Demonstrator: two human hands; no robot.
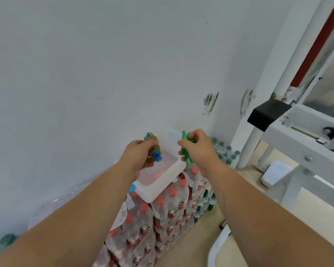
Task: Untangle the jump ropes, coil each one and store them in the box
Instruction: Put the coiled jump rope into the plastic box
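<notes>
The left hand (137, 156) grips a coiled blue-handled rope (157, 156) and the right hand (200, 149) pinches a coiled green rope (185, 140), both just above the open box (162, 185). Released loosely, either coil would likely spring open and tangle again. The box sits on stacked bottle packs (168, 214) with a corner seemingly overhanging, so a careless drop could tip it

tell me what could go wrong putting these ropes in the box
The box sits on stacked bottles, an uneven base, so a push might tip or slide it. The coils, blue-handled rope in the left hand and green rope in the right hand, may spring loose on release and tangle again.
</notes>
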